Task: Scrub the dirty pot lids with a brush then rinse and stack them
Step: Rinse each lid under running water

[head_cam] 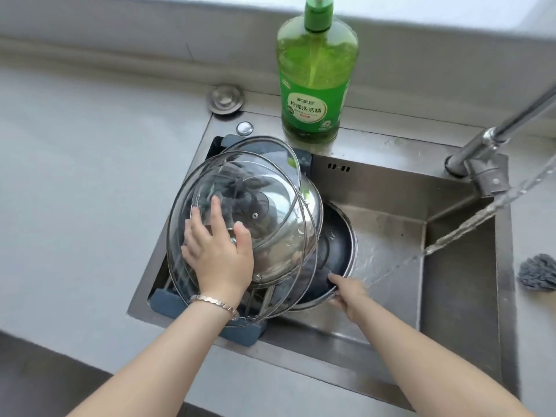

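Observation:
Several glass pot lids (270, 182) lie stacked and tilted on a blue drying rack (168, 297) over the left part of the sink. My left hand (218, 251) lies on the top glass lid with fingers spread, near its knob. My right hand (346, 293) grips the rim of a dark lid (334, 245) that leans against the stack inside the sink. Water (451, 233) streams from the faucet (487, 167) into the basin, just right of that hand. A grey brush head (538, 272) lies on the right counter edge.
A green dish soap bottle (316, 73) stands behind the sink. A metal drain stopper (225, 99) sits on the grey counter (90, 176) at the back left. The steel sink (451, 311) has a wet basin floor on the right.

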Demonstrator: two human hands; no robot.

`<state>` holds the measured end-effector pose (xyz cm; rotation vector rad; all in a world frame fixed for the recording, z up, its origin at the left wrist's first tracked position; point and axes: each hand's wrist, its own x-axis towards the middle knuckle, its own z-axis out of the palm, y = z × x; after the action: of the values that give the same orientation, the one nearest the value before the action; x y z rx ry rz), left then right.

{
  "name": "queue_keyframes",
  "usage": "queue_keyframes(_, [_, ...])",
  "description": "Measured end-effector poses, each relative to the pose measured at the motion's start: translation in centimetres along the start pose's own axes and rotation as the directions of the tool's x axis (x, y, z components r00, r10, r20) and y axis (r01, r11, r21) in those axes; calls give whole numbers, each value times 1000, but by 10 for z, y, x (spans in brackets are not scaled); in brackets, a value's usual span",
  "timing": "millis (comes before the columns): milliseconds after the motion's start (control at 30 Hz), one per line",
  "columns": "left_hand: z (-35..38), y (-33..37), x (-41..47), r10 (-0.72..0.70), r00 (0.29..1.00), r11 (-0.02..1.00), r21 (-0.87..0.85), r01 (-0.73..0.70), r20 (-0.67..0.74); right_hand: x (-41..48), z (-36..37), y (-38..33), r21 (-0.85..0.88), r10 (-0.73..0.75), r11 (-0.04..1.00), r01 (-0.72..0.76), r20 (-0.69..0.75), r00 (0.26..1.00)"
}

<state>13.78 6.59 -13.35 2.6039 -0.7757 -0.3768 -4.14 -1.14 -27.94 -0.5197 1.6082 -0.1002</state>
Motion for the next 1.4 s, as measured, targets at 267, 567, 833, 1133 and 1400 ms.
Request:
queue_keyframes(267, [-24, 24, -13, -9, 995, 995, 99, 0, 100, -86, -73, -49, -338, -393, 884, 324, -157, 906])
queue_keyframes(567, [-33, 105, -74, 496, 829, 866, -210, -453, 257, -190, -174, -70, -580, -650, 690, 433, -232, 724])
queue_keyframes(833, [-14, 140, -71, -62, 671, 961, -138, 241, 739, -194, -250, -48, 120, -420, 869, 480, -336, 843])
queue_keyframes(1133, [-33, 130, -57, -134, 800, 712, -504, 488, 585, -179, -199, -50, -759, -653, 572, 310, -194, 732])
queue_keyframes(1400, [-57, 133, -74, -88, 871, 611, -664, 430, 483, -198, -79, -72, -773, -728, -132, 621, 500, 468])
